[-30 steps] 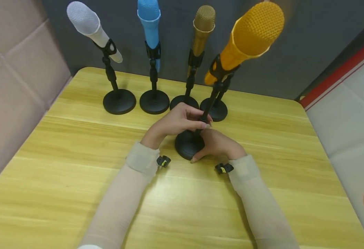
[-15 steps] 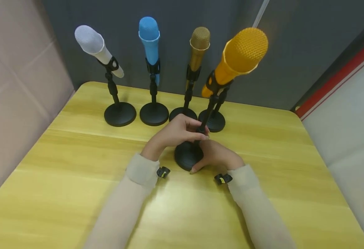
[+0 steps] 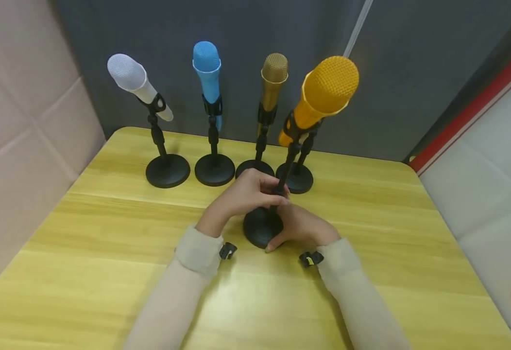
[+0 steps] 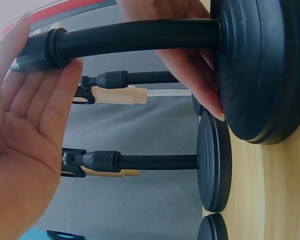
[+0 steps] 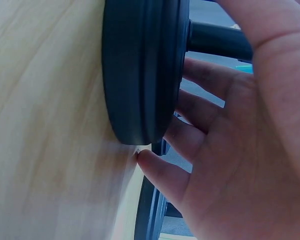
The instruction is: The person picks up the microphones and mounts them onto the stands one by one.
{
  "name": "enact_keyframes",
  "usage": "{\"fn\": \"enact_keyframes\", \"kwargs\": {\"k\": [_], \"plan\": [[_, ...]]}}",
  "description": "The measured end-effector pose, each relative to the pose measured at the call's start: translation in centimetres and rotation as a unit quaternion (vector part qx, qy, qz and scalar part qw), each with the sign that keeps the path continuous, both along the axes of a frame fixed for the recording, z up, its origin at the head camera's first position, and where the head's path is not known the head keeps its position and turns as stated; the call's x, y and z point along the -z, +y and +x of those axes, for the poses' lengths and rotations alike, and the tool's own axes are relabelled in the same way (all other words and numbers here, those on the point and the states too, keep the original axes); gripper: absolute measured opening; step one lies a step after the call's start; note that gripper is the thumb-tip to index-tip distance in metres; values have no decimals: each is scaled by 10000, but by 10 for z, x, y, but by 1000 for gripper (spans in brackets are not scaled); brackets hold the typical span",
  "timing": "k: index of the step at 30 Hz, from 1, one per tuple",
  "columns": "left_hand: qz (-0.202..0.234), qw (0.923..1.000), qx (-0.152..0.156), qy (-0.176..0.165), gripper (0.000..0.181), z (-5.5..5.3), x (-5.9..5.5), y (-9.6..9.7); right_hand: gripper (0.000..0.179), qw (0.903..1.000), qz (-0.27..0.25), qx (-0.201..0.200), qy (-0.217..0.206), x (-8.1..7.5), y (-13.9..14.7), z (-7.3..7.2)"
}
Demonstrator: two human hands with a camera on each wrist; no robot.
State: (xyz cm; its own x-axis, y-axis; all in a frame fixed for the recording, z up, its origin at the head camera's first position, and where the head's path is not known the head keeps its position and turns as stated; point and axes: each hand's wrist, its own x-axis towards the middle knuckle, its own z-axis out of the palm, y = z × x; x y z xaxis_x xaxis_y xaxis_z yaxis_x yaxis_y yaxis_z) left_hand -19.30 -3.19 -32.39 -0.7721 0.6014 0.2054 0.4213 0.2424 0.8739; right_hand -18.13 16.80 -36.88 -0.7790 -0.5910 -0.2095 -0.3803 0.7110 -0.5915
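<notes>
An orange microphone (image 3: 325,92) sits clipped on a black desk stand in the middle of the yellow wooden table (image 3: 107,233). My left hand (image 3: 266,192) grips the stand's pole (image 3: 287,167) low down, fingers curled round it; in the left wrist view those fingers (image 4: 50,80) lie against the pole's collar (image 4: 45,46). My right hand (image 3: 288,228) holds the round base (image 3: 257,228), thumb at its front rim. In the right wrist view the fingers (image 5: 205,125) wrap behind the base (image 5: 140,70), which rests on the table (image 5: 40,125).
At the table's back stand a white microphone (image 3: 130,80), a blue one (image 3: 207,68) and a gold one (image 3: 273,78), each on a black stand. A fourth stand base (image 3: 297,177) sits just behind the held stand. A grey wall rises behind, padded panels at left.
Both hands keep their hold on the stand. The head view has pulled back and up, so the row of microphones sits lower in frame. The stand stays in place.
</notes>
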Motion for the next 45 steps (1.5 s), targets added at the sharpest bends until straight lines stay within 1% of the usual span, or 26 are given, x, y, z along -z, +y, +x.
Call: {"fn": "enact_keyframes", "kwargs": {"k": [5, 8, 12, 19, 23, 28, 33, 36, 38, 43, 45], "plan": [[4, 10000, 9, 35, 10, 0, -1, -1, 117, 10000, 23, 8, -83, 0, -1, -2], [16, 9999, -20, 119, 9, 0, -1, 0, 117, 9999, 28, 28, -98, 1, -1, -3], [-17, 9996, -117, 248, 9, -1, -1, 1, 120, 9999, 43, 21, -113, 0, -1, -4], [-78, 9989, -350, 315, 10, 0, -1, 5, 124, 9999, -16, -1, -144, 1, 0, -4], [-247, 9961, -598, 600, 13, 0, -2, 7, 125, 9998, -151, -34, -136, 2, 0, -5], [-535, 9897, -907, 968, 19, 3, -4, 11, 127, 9994, -306, -128, -92, 3, -1, -6], [-662, 9836, -1090, 1278, 26, 4, -3, 13, 131, 9993, -337, -161, -9, 4, -1, -6], [-586, 9830, -1054, 1388, 29, 2, -1, 13, 132, 9991, -390, -145, -22, 4, -1, -6], [-497, 9844, -951, 1391, 29, 0, 0, 12, 132, 9991, -399, -125, -62, 4, -2, -7], [-204, 9915, -631, 1123, 25, -3, 1, 6, 130, 9993, -333, -52, -151, 3, -2, -7], [-135, 9931, -556, 1021, 25, -4, 1, 5, 130, 9994, -314, -44, -144, 3, -2, -6]]}}
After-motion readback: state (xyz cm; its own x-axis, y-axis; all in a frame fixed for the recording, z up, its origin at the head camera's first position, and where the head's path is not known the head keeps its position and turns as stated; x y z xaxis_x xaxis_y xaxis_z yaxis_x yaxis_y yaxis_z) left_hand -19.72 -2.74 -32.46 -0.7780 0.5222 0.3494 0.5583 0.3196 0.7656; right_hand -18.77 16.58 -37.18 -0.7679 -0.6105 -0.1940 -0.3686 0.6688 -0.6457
